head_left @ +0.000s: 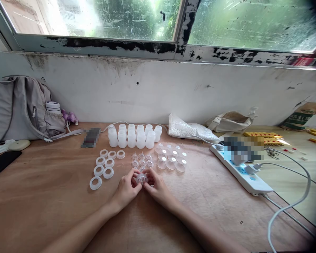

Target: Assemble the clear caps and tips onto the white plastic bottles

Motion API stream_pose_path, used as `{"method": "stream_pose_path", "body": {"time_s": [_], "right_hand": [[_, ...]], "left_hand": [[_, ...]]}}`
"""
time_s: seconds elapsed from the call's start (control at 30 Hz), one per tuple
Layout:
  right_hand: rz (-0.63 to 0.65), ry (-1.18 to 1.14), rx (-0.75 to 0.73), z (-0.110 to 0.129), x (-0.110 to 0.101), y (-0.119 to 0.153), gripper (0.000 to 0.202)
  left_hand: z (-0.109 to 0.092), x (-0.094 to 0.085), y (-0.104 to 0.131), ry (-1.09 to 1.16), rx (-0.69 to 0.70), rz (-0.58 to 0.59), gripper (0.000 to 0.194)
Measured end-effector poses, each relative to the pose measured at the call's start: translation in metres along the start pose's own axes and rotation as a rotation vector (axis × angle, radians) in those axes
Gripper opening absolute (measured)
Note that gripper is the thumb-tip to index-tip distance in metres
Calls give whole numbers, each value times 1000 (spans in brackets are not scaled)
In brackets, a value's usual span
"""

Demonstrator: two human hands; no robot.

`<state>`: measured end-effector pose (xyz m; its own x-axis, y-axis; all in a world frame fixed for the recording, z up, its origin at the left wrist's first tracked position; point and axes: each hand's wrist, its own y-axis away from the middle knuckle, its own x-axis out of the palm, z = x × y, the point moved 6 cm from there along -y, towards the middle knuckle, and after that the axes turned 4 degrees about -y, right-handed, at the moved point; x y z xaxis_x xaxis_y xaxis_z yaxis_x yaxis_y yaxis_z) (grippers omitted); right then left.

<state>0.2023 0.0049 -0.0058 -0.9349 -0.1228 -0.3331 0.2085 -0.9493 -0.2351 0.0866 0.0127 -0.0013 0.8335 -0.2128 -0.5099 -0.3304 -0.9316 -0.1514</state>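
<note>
Both hands meet over the table's middle, fingers curled round a clear round bottle collar (141,178), with what looks like a teat in it. My left hand (127,186) grips its left side, and my right hand (157,187) grips the right. Just beyond my fingertips lie several clear silicone teats (142,163). To the left are several translucent collar rings (96,182), laid flat in loose rows. On the right sit several clear dome caps (171,164). Several frosted white bottles (131,139) stand upright in rows behind the teats. My fingers partly hide the held piece.
A white power strip (242,172) with cables lies at the right. Behind stand a white plastic bag (191,131) and a beige pouch (230,122). A grey backpack (23,109) and a black phone-like slab (2,163) are at the left. Yellow trays (263,138) sit far right.
</note>
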Motion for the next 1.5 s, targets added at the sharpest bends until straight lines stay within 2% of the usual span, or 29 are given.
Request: {"method": "stream_pose_path", "body": {"time_s": [0.8, 1.1, 1.27, 1.5], "right_hand": [[-35, -29, 58, -2, -1, 1, 19], [-61, -61, 70, -4, -3, -2, 17], [-11, -111, 63, -5, 0, -2, 18], [22, -202, 85, -5, 2, -2, 17]], "left_hand": [[8, 1, 0, 84, -67, -70, 18], [9, 1, -2, 178, -96, -36, 21], [10, 1, -2, 243, -100, -27, 17], [11, 2, -2, 208, -84, -37, 15]]}}
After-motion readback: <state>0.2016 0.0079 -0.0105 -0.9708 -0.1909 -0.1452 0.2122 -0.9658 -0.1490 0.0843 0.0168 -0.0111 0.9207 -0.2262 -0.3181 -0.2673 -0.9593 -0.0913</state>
